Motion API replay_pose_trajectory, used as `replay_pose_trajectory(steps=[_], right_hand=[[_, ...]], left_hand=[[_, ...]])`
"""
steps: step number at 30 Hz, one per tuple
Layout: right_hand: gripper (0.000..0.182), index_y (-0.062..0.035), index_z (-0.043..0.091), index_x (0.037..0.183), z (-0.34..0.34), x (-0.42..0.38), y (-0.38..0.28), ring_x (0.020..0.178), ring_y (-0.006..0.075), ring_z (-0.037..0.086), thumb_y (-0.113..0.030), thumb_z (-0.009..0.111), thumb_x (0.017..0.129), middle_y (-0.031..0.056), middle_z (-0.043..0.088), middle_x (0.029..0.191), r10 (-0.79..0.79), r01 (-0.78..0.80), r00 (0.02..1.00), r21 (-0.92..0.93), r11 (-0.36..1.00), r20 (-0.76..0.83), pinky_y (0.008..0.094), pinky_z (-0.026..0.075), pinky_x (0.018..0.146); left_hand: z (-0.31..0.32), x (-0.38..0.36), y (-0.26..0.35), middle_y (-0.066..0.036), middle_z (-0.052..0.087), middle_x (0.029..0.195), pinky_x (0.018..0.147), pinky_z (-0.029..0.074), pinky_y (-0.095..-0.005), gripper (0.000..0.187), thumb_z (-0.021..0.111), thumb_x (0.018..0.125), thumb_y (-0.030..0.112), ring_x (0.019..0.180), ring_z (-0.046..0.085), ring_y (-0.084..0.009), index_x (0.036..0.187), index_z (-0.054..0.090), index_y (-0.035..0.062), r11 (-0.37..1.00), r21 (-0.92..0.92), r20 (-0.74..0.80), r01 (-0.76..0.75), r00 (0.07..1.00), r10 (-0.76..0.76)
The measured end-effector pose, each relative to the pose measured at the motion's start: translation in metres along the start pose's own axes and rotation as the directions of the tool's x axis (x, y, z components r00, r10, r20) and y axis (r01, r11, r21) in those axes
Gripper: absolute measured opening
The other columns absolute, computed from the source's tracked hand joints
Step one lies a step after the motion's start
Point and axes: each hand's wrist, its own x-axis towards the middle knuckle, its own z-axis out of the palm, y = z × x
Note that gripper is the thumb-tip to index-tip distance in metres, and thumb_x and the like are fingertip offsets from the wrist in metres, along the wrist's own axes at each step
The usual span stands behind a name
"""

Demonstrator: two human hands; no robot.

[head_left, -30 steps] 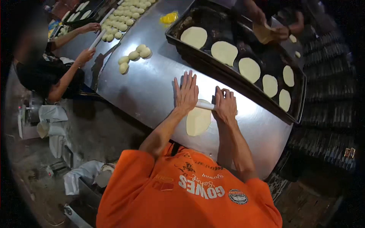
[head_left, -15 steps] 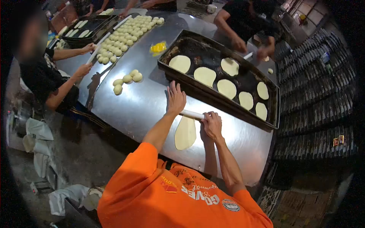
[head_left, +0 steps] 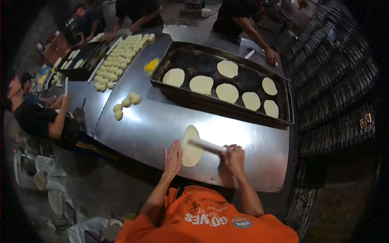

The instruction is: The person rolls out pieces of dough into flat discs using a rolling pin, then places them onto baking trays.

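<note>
Both hands are now lying nearer to the person's body than half a second ago, and the rolling pin (head_left: pixel 206 146) is crossing the middle of the dough sheet (head_left: pixel 190 147) instead of its far end. The left hand (head_left: pixel 173 158) is lying flat on the bench (head_left: pixel 154 121) with the fingers stretched out and close together, just beside the left edge of the dough; it is not gripping anything. The right hand (head_left: pixel 234 158) is at the right end of the pin, fingers curled, but I cannot tell whether they are closing around it.

The dough sheet is pale cream, thin and oval, lying on the near part of the bench.

The bench is a long surface of shiny steel that is reflecting the light. Behind the dough a dark baking tray (head_left: pixel 178 99) is carrying seven flat dough rounds. Four dough balls (head_left: pixel 126 106) are sitting to the left, and many more are lying in rows further back. Other people are working around the bench in a dim room, with stacks of dark trays at the right.

On the orange shirt (head_left: pixel 206 222) white letters are showing upside down; they are seeming to read "GOWES".
</note>
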Motion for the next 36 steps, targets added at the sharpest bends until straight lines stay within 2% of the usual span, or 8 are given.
replay_pose_trajectory(steps=[6,9,15,19,23,28,30,36], right_hand=[[0.038,-0.0079,0.065,0.122,0.003,0.05,0.048,0.106,0.0336,0.053,-0.017,0.068,0.085,0.0163,0.06,0.109,-0.034,-0.011,0.973,-0.195,0.981,-0.228,0.0467,0.04,0.09],[0.053,-0.0087,0.057,0.132,0.04,0.058,0.011,0.113,0.0377,0.049,-0.017,0.069,0.081,0.0161,0.057,0.12,-0.089,0.088,0.991,-0.012,0.996,-0.097,0.0518,0.038,0.095],[0.036,-0.0109,0.064,0.118,0.044,0.087,-0.06,0.127,0.0379,0.042,-0.011,0.065,0.082,0.0143,0.052,0.134,-0.355,0.308,0.915,0.235,0.922,0.194,0.0508,0.034,0.105],[0.025,-0.0055,0.065,0.114,0.05,0.103,-0.037,0.098,0.0177,0.06,-0.019,0.065,0.093,0.0052,0.065,0.104,-0.233,-0.288,0.773,0.653,0.7,0.591,0.0346,0.048,0.086],[0.019,-0.0078,0.067,0.105,0.003,0.154,-0.085,0.088,0.0071,0.058,-0.025,0.064,0.097,-0.0034,0.064,0.093,-0.138,-0.73,0.637,0.651,0.206,0.758,0.0285,0.048,0.078],[0.038,-0.0015,0.065,0.104,-0.02,0.3,-0.104,0.088,0.0125,0.059,-0.038,0.059,0.099,0.0024,0.065,0.096,-0.162,-0.386,0.868,0.844,0.371,0.469,0.0274,0.048,0.08],[0.054,0.0006,0.062,0.113,-0.019,0.365,-0.111,0.094,0.0219,0.063,-0.05,0.05,0.1,0.0104,0.065,0.106,-0.145,-0.435,0.886,0.898,0.062,0.44,0.0381,0.049,0.087],[0.077,0.0029,0.057,0.125,0.017,0.499,-0.09,0.112,0.0266,0.058,-0.064,0.026,0.101,0.0156,0.061,0.122,0.011,-0.61,0.792,0.79,0.061,0.61,0.0431,0.045,0.096]], left_hand=[[0.01,0.055,0.024,-0.015,0.069,0.095,0.083,0.049,-0.0456,0.042,0.063,0.091,0.019,0.096,0.064,-0.0369,0.127,0.058,-0.0021,0.969,0.216,-0.153,-0.124,0.975,0.159],[0.011,0.081,-0.002,-0.015,0.07,0.089,0.072,0.052,-0.0403,0.039,0.07,0.088,0.029,0.077,0.067,-0.0303,0.114,0.065,-0.0001,0.969,-0.14,0.23,0.205,0.958,-0.169],[-0.043,0.074,-0.006,-0.005,0.063,0.098,0.071,0.055,-0.0314,0.03,0.067,0.095,0.025,0.093,0.063,-0.0178,0.113,0.063,0.0012,0.73,-0.551,0.678,0.405,0.728,0.107],[-0.031,0.067,-0.032,-0.006,0.06,0.107,0.087,0.056,-0.0301,0.031,0.063,0.097,0.017,0.098,0.062,-0.0169,0.124,0.052,0.0053,0.111,-0.713,0.694,0.692,0.72,-0.03],[-0.07,0.122,-0.025,-0.003,0.06,0.105,0.081,0.055,-0.0272,0.028,0.063,0.097,0.014,0.097,0.061,-0.0136,0.123,0.054,0.0051,0.037,-0.805,0.593,0.593,0.805,-0.003],[-0.179,0.31,0.02,0.004,0.061,0.094,0.071,0.046,-0.0225,0.027,0.06,0.099,0.03,0.084,0.055,-0.0046,0.111,0.063,0.006,0.706,-0.694,0.442,0.142,0.858,0.263],[-0.205,0.377,0.052,0.002,0.059,0.086,0.065,0.042,-0.0207,0.039,0.053,0.101,0.042,0.073,0.051,-0.0055,0.11,0.063,0.0048,0.75,-0.651,0.477,0.113,0.829,0.29],[-0.166,0.514,0.053,-0.005,0.067,0.089,0.071,0.043,-0.0284,0.077,0.043,0.091,0.073,0.074,0.057,-0.0147,0.098,0.072,0.002,0.889,-0.364,0.461,0.276,0.883,-0.086]])
